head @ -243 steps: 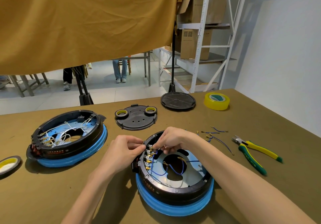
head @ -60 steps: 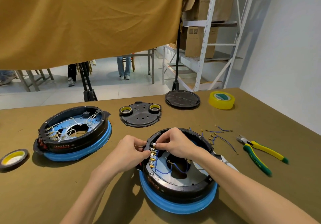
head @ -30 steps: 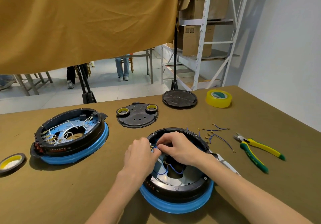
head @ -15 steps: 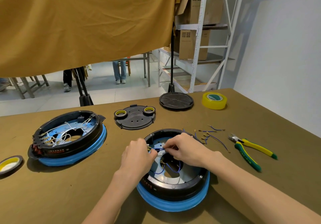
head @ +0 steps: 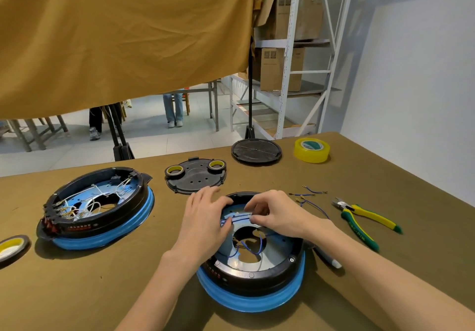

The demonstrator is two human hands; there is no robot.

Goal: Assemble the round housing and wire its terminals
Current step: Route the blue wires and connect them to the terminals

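Note:
A round black housing (head: 259,273) on a blue base ring sits in front of me. Blue wires (head: 235,220) stretch across its inside between my two hands. My left hand (head: 205,224) rests over the housing's left rim and terminal row, its fingers spread at the tips, pinching the wires' left end. My right hand (head: 276,215) pinches the wires' right end over the far part of the opening. More blue wire loops (head: 248,247) hang in the centre hole. The terminals are hidden under my left hand.
A second housing (head: 97,210) with white wires stands at the left. A black cover plate (head: 196,178) carrying two tape rolls and a black round lid (head: 255,151) lie behind. Loose blue wires (head: 307,197), yellow-green pliers (head: 365,221), yellow tape (head: 311,149) are right. A tape roll (head: 11,247) lies far left.
My hands left the terminal row at the left rim and moved inward. The blue wires are now pulled straight between them, and my left fingers have spread.

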